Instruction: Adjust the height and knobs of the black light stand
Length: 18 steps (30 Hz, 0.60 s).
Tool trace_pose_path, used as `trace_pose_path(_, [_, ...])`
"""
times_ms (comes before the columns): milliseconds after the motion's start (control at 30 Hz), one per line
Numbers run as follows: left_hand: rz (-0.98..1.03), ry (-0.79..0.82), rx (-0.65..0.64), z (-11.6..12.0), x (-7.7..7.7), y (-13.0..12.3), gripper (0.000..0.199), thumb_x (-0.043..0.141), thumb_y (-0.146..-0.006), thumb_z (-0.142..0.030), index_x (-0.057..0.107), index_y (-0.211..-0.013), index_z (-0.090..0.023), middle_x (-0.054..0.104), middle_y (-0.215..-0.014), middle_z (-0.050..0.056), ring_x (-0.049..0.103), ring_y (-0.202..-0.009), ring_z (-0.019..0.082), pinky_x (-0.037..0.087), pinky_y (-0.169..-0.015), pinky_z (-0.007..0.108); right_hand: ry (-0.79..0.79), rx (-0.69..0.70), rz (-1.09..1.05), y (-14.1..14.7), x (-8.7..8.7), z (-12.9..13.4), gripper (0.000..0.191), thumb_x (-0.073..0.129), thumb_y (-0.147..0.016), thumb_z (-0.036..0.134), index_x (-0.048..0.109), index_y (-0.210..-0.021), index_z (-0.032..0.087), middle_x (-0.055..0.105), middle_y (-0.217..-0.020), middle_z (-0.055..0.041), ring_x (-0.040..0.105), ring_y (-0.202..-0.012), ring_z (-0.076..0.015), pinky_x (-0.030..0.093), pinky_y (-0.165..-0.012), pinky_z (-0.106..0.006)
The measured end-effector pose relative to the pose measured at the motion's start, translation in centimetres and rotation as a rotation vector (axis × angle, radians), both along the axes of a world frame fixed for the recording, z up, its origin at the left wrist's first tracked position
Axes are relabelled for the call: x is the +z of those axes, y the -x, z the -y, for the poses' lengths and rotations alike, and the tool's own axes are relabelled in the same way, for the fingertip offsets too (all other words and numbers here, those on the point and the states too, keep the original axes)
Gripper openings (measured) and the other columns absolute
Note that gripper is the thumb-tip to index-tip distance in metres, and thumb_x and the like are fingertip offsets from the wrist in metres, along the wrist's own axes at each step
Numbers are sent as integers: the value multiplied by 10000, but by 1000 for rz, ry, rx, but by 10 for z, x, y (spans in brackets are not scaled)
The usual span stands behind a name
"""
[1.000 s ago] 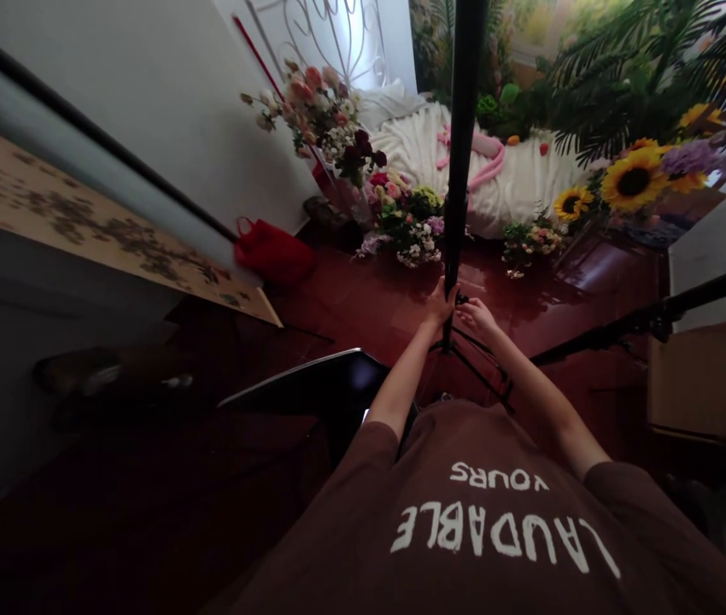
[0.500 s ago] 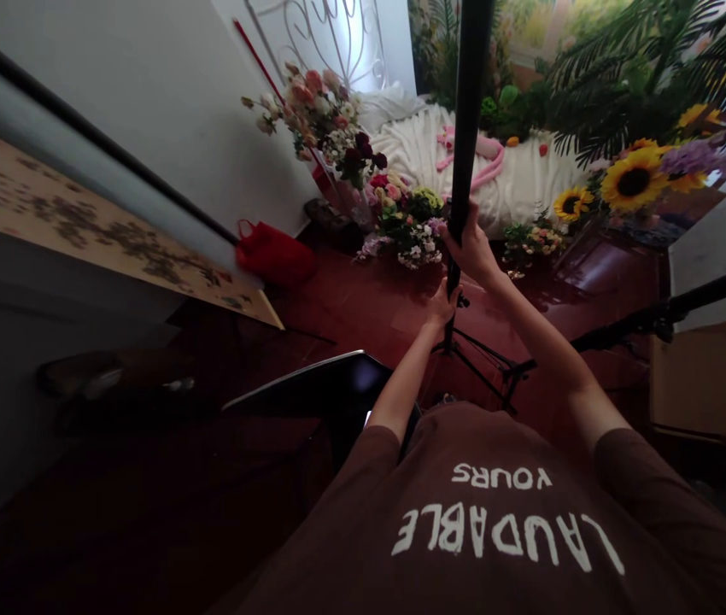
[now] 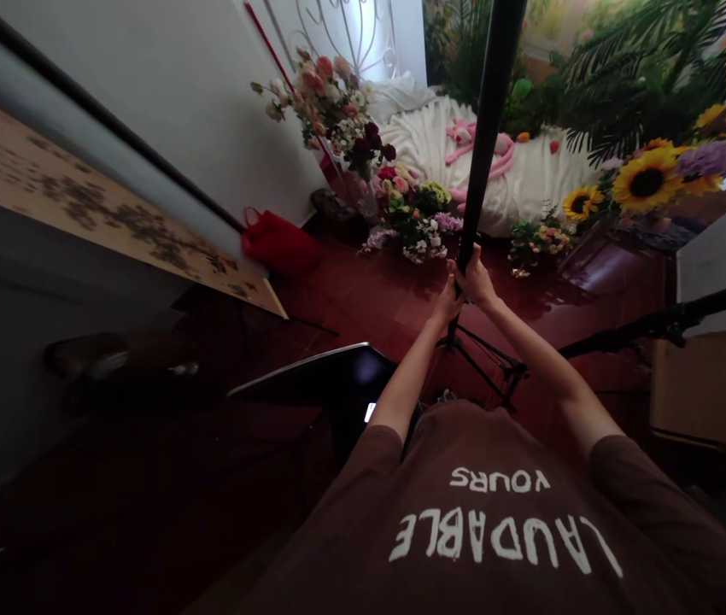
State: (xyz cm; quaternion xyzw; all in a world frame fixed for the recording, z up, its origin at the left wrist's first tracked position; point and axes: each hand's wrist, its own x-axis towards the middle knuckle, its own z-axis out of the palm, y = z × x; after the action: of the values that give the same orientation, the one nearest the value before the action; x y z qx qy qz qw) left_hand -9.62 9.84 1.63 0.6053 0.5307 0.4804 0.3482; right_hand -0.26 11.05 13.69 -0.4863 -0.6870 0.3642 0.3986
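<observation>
A tall black pole [image 3: 489, 111] rises from a folding stand with spread legs [image 3: 482, 369] on the dark red floor. My left hand [image 3: 447, 299] is wrapped round the lower part of the pole. Just above it and to the right, my right hand [image 3: 477, 278] also grips the pole, its fingers curled round the shaft. The two hands are close together, nearly touching. The pole leans slightly right toward the top of the view.
Flower bunches [image 3: 430, 213] and a white draped cloth [image 3: 529, 188] lie ahead. A red bag [image 3: 281, 246] rests by the left wall. Sunflowers [image 3: 646, 182] and another black pole [image 3: 722, 299] are at the right. A dark screen [image 3: 337, 376] stands left of my arms.
My right hand has moved down the pole, closer to my left hand. The upper pole has shifted right in the view, and the whole view has shifted slightly.
</observation>
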Motion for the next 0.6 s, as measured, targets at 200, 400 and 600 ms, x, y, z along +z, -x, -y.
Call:
trace_pose_path(200, [-12, 26, 15, -1, -2, -2, 490, 509, -974, -400, 448, -1403, -170, 633, -1309, 192, 660, -1150, 238, 531, -979, 393, -109, 58, 17, -11, 7, -2, 630, 636, -921, 436, 354, -1455, 258, 546, -1364, -158, 612, -1185, -299, 548, -968, -478])
trace_pose_path(400, [2, 53, 33, 0, -3, -3, 498, 472, -972, -553, 534, -1293, -177, 680, -1218, 175, 691, -1071, 237, 546, -916, 363, 60, 69, -77, -47, -16, 21, 638, 667, -896, 351, 369, -1453, 262, 603, -1234, -119, 642, -1044, -211, 583, -896, -363])
trace_pose_path(600, [-19, 92, 86, 3, -2, -5, 553, 498, -948, -590, 526, -1305, -168, 681, -1211, 167, 682, -1091, 239, 519, -926, 346, 427, -75, -110, -55, -49, 44, 507, 587, -945, 363, 365, -1384, 237, 624, -818, 21, 626, -683, -125, 567, -694, -242])
